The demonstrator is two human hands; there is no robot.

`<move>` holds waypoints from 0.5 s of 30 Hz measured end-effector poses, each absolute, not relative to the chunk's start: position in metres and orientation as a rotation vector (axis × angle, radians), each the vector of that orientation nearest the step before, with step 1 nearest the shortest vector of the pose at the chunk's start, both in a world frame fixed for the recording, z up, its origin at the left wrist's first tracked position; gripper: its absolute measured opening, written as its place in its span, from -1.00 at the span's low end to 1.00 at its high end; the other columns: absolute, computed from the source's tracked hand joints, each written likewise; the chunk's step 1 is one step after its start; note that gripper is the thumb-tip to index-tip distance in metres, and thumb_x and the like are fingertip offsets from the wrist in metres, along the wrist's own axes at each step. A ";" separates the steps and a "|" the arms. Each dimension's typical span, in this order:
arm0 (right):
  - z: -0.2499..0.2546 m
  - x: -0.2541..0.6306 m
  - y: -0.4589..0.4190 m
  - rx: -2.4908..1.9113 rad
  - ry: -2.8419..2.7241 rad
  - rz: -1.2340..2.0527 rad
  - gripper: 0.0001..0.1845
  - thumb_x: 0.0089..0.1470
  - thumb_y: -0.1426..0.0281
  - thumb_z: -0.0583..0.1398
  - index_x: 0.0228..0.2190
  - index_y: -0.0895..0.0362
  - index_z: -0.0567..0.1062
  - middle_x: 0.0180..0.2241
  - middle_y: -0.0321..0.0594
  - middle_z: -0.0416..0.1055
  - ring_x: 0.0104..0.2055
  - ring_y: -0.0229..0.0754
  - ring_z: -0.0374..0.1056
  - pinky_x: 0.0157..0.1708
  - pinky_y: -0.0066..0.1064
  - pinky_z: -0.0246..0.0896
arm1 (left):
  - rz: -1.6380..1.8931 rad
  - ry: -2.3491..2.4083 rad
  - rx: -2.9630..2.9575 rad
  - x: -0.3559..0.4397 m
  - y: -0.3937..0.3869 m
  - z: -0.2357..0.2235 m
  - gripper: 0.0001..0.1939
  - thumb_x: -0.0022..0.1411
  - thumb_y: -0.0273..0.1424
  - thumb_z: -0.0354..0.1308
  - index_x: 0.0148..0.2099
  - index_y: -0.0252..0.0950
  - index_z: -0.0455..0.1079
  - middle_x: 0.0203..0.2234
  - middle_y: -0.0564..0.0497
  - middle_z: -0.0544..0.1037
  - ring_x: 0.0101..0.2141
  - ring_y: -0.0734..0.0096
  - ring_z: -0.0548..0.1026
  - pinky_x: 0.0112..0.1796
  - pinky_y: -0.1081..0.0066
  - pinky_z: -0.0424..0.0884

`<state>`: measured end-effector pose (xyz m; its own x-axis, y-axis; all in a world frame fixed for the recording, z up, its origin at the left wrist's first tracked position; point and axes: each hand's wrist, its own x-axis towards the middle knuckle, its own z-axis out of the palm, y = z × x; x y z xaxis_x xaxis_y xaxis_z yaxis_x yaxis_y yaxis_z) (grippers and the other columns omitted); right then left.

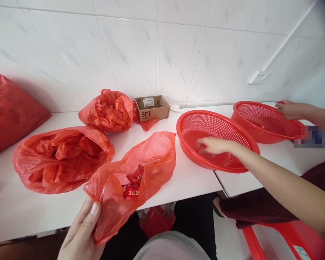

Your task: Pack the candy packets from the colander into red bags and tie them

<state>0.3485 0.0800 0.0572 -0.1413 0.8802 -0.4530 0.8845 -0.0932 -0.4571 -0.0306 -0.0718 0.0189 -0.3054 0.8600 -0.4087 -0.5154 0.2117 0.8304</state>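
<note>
My left hand (82, 229) pinches the near left edge of a thin red plastic bag (154, 155), thumb on top. The bag's mouth gapes, and small red wrapped packets (132, 191) with printing lie inside. Off to the right, my right hand (213, 145) reaches down into a round red plastic basket (218, 168) with perforated walls. Its fingers are curled together and slightly blurred; whatever is between them is too unclear to name.
Left of the bag lie an open bag stuffed with red plastic bags (62, 159), a crumpled red bag (108, 112) and a large full red bag (11, 112). A small cardboard box (153, 108) stands by the wall. Another person's hand (292, 109) is over a second red basket (260, 133).
</note>
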 end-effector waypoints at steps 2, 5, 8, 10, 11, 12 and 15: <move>0.080 0.338 0.081 2.154 2.350 -1.113 -0.80 0.07 0.19 0.19 -0.36 0.06 0.40 -0.33 -0.19 0.48 -0.40 -0.16 0.44 -0.43 -0.29 0.34 | 1.465 1.289 0.343 -0.025 -0.073 0.025 -0.48 0.03 -0.20 0.33 0.09 0.02 0.44 0.05 0.16 0.52 0.18 0.15 0.32 -0.16 0.55 0.54; 0.108 0.298 0.067 2.097 2.778 -1.264 -0.70 0.13 0.09 0.14 -0.27 0.06 0.40 -0.35 -0.23 0.49 -0.40 -0.22 0.43 -0.41 -0.37 0.34 | 1.476 1.282 0.344 -0.021 -0.072 0.031 -0.47 0.01 -0.20 0.34 0.08 0.03 0.45 0.04 0.16 0.52 0.19 0.14 0.30 -0.15 0.56 0.53; 0.116 0.242 0.049 1.735 3.030 -1.319 -0.71 0.18 0.12 0.12 -0.20 0.05 0.42 -0.33 -0.26 0.51 -0.35 -0.23 0.44 -0.36 -0.37 0.34 | 1.434 1.271 0.327 -0.021 -0.069 0.030 -0.42 -0.08 -0.19 0.39 0.06 0.05 0.46 0.02 0.17 0.54 0.20 0.12 0.28 -0.17 0.54 0.55; 0.110 0.213 0.044 1.538 3.177 -1.056 -0.71 0.22 0.18 0.10 -0.10 0.05 0.42 -0.18 -0.21 0.52 -0.17 -0.16 0.44 -0.23 -0.32 0.33 | 1.424 1.300 0.300 -0.021 -0.069 0.030 -0.40 -0.10 -0.18 0.40 0.06 0.05 0.45 0.03 0.18 0.53 0.23 0.11 0.24 -0.17 0.52 0.55; 0.106 0.205 0.044 1.482 3.217 -0.889 -0.70 0.24 0.21 0.09 -0.05 0.05 0.42 -0.11 -0.18 0.50 -0.09 -0.12 0.41 -0.18 -0.29 0.31 | 1.428 1.312 0.297 -0.021 -0.070 0.030 -0.40 -0.09 -0.17 0.40 0.07 0.05 0.44 0.04 0.18 0.52 0.23 0.10 0.22 -0.17 0.52 0.55; 0.101 0.200 0.045 1.445 3.228 -0.730 -0.67 0.25 0.22 0.07 -0.01 0.06 0.40 -0.06 -0.15 0.48 -0.02 -0.08 0.38 -0.13 -0.26 0.29 | 1.438 1.318 0.301 -0.020 -0.071 0.032 -0.40 -0.07 -0.17 0.38 0.08 0.05 0.44 0.06 0.19 0.51 0.24 0.10 0.22 -0.17 0.52 0.55; 0.087 0.207 0.042 1.393 3.091 -0.353 -0.65 0.24 0.24 0.09 0.01 0.08 0.42 -0.08 -0.09 0.49 -0.04 -0.01 0.38 -0.13 -0.18 0.28 | 1.470 1.322 0.318 -0.018 -0.075 0.037 -0.40 -0.03 -0.18 0.36 0.11 0.04 0.43 0.09 0.17 0.49 0.23 0.05 0.22 -0.18 0.52 0.55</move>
